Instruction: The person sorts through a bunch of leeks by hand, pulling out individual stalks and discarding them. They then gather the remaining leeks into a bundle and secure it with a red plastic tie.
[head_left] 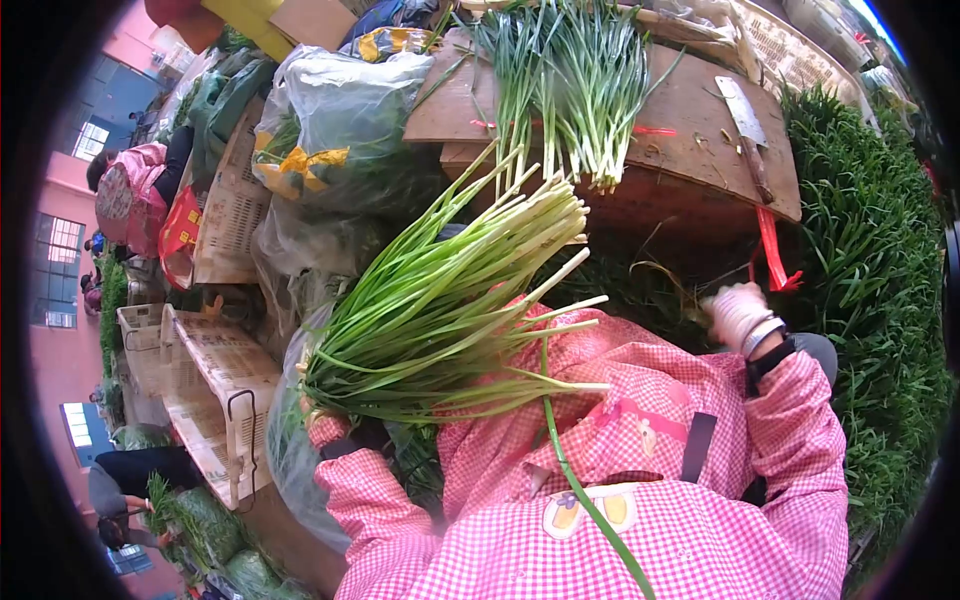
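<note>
A loose bunch of garlic chives [430, 290] fans across my lap, its pale cut ends toward the upper right. My left hand [309, 408] is closed round the leafy end at the lower left, mostly hidden by leaves and a plastic bag. Several stalks stick out apart from the bunch. My right hand [738, 314], in a pale glove, is curled low beside the wooden board [700, 165], near a red tie [771, 250]. What its fingers hold, if anything, is hidden. A single long leaf [595, 505] lies over my checked apron.
On the board lie more chives [575, 90] across a red strip, and a cleaver [743, 120]. Heaped greens [860, 230] line the right side. Plastic bags [345, 110] and crates [215, 390] stand at left. Other people [140, 195] work at far left.
</note>
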